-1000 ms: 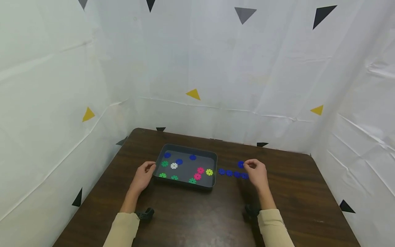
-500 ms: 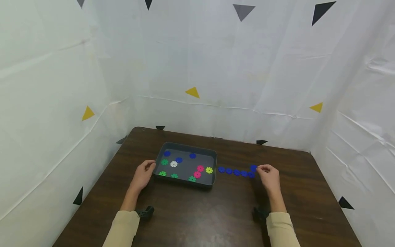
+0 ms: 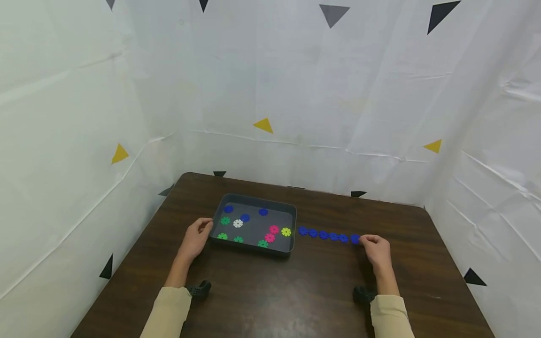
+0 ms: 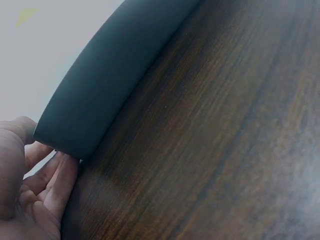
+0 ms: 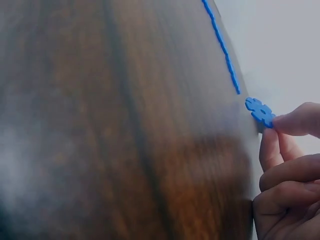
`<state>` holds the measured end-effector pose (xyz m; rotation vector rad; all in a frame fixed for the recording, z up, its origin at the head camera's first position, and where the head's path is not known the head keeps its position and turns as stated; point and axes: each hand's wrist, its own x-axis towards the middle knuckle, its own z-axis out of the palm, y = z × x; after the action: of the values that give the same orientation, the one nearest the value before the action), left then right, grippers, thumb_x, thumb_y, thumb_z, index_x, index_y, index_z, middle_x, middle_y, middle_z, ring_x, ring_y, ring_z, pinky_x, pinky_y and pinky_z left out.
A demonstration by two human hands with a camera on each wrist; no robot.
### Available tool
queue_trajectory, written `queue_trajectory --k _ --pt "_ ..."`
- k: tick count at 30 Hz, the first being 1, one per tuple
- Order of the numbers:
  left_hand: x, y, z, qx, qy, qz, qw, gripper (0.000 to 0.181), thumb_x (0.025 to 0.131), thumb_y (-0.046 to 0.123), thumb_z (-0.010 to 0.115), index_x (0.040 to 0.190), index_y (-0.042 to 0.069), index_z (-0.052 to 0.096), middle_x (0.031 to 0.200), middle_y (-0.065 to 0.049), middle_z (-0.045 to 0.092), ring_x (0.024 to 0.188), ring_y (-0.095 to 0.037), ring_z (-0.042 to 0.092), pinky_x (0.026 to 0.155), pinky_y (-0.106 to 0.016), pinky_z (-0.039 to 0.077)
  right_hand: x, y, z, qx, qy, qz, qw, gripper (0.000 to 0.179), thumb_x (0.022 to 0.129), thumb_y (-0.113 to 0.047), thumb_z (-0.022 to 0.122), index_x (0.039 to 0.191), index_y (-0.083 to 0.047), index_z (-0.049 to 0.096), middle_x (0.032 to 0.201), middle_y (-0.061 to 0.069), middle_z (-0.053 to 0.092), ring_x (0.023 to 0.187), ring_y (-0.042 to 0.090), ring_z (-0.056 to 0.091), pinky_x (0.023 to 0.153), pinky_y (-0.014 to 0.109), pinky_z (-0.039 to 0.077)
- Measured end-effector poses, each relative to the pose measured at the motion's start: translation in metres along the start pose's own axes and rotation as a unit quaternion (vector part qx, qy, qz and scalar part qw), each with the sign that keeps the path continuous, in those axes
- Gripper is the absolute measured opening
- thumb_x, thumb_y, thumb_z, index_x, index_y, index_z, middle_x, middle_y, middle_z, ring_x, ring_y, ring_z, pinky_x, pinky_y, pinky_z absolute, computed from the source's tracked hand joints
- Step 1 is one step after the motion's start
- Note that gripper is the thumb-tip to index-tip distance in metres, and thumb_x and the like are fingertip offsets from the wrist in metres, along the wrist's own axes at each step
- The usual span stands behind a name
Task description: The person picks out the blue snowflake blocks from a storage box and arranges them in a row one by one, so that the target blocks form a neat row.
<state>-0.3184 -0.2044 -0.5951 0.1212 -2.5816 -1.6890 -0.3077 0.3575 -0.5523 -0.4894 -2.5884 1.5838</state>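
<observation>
My right hand (image 3: pixel 377 252) pinches a blue flower-shaped notched disc (image 5: pixel 260 112) between thumb and fingertips, tilted in the right wrist view. The disc is at the right end of a row of several blue discs (image 3: pixel 323 235) lying flat on the table. At the left short side of a dark grey tray (image 3: pixel 253 251), my left hand (image 3: pixel 196 238) grips the wall. In the left wrist view the thumb is at the tray's rim and the other fingers (image 4: pixel 62 182) bend against its lower corner. Blue, green, pink, white and yellow discs lie inside the tray.
The brown wooden table (image 3: pixel 262 291) has its far edge close behind the tray and the row. White sheets (image 3: pixel 296 94) with printed triangles hang behind and at both sides. A dark wrist device (image 3: pixel 364 295) sits on each forearm.
My right hand has moved right and toward me with the blue disc, bringing it down to the row's right end. The left hand stays at the tray.
</observation>
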Motion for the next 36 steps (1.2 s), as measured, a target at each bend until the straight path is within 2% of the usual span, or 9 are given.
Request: queue_trajectory --k 3,7,10,13,17,23,32,36 --pt "0.002 0.0 0.0 -0.001 0.001 -0.001 1.0 0.047 0.115 0.039 0.051 0.15 0.008 0.057 0.155 -0.022 0.057 0.143 -0.04 0.053 0.118 -0.061 0.045 0.002 0.0 0.001 0.006 -0.004 0.004 1.0 0.044 0.109 -0.023 0.06 0.136 0.012 0.063 0.147 0.032 0.055 0.134 0.043 0.05 0.112 0.058 0.043" --pt "0.002 0.0 0.001 -0.002 0.003 -0.001 1.0 0.046 0.116 0.038 0.051 0.15 0.008 0.057 0.154 -0.021 0.057 0.143 -0.04 0.053 0.117 -0.061 0.045 0.005 -0.001 0.003 0.005 0.001 0.006 1.0 0.045 0.108 -0.023 0.06 0.135 0.013 0.064 0.147 0.033 0.055 0.134 0.043 0.05 0.112 0.057 0.042" --pt "0.002 0.001 0.001 -0.004 0.004 -0.004 1.0 0.046 0.115 0.039 0.051 0.15 0.008 0.057 0.154 -0.021 0.057 0.143 -0.04 0.053 0.117 -0.061 0.045 0.006 0.0 0.003 -0.001 0.005 0.009 1.0 0.044 0.108 -0.023 0.06 0.134 0.012 0.065 0.146 0.031 0.056 0.128 0.04 0.052 0.101 0.048 0.047" --pt "0.001 0.003 0.001 -0.007 0.004 -0.006 1.0 0.047 0.115 0.039 0.052 0.149 0.008 0.057 0.154 -0.021 0.057 0.143 -0.04 0.053 0.118 -0.061 0.045 0.007 0.0 0.003 -0.009 0.006 0.01 0.9999 0.043 0.108 -0.024 0.06 0.133 0.01 0.067 0.142 0.029 0.059 0.114 0.034 0.055 0.085 0.038 0.05" --pt "0.001 0.003 0.001 -0.006 0.005 0.0 1.0 0.048 0.115 0.04 0.051 0.15 0.008 0.057 0.155 -0.022 0.056 0.143 -0.041 0.053 0.118 -0.061 0.044 0.008 0.0 0.002 -0.008 0.015 0.011 0.9998 0.04 0.106 -0.023 0.062 0.13 0.009 0.069 0.127 0.022 0.064 0.092 0.022 0.056 0.07 0.03 0.049" --pt "0.001 0.001 0.002 -0.005 0.007 0.005 1.0 0.048 0.115 0.041 0.051 0.149 0.007 0.058 0.154 -0.021 0.057 0.142 -0.04 0.054 0.117 -0.061 0.045 0.01 0.002 0.002 0.004 0.017 0.016 0.9997 0.038 0.107 -0.023 0.063 0.13 0.006 0.069 0.105 0.008 0.064 0.076 0.014 0.056 0.064 0.029 0.049" --pt "0.0 -0.001 0.002 -0.004 0.007 0.005 1.0 0.049 0.114 0.043 0.051 0.148 0.009 0.059 0.152 -0.02 0.059 0.14 -0.039 0.055 0.115 -0.06 0.047 0.009 0.002 0.003 0.012 0.01 0.021 0.9997 0.039 0.108 -0.024 0.062 0.133 0.006 0.066 0.101 0.008 0.062 0.071 0.012 0.054 0.062 0.03 0.047" --pt "-0.001 -0.002 0.001 -0.009 -0.001 0.005 0.9999 0.049 0.115 0.043 0.051 0.15 0.009 0.058 0.156 -0.02 0.057 0.142 -0.04 0.054 0.115 -0.061 0.047 0.01 0.003 0.005 0.022 0.013 0.024 0.9994 0.037 0.106 -0.022 0.063 0.13 0.006 0.068 0.095 0.001 0.064 0.066 0.01 0.053 0.059 0.029 0.047"
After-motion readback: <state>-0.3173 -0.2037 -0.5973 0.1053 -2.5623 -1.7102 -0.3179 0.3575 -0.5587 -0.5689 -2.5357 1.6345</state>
